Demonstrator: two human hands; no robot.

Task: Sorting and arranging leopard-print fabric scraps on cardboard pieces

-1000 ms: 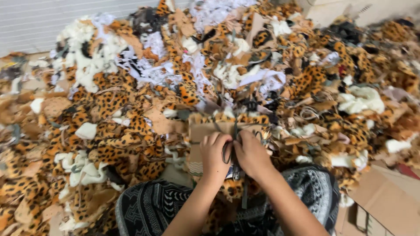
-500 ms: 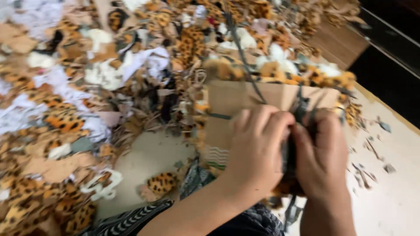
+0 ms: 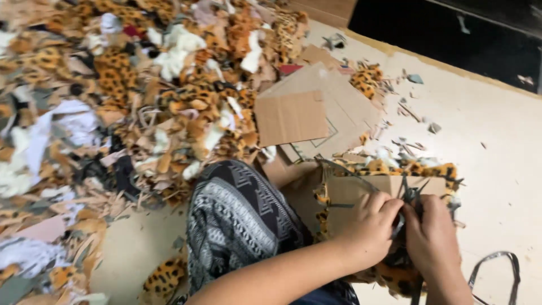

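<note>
Both hands meet at the right edge of a cardboard panel trimmed in leopard-print fabric [image 3: 361, 189]: left hand [image 3: 370, 226] and right hand [image 3: 432, 237] pinch dark straps [image 3: 409, 192] there, the panel's length stretching leftward toward the patterned knee [image 3: 237, 220].

We see matt brown cardboard sheets [image 3: 291, 117], dull and flat. Around them lies a heap of plush leopard-print fabric scraps [image 3: 118, 79], fuzzy, with white fleecy bits. The floor [image 3: 497, 130] looks like smooth pale board. The trouser leg [image 3: 237, 214] is soft patterned woven cloth.
</note>
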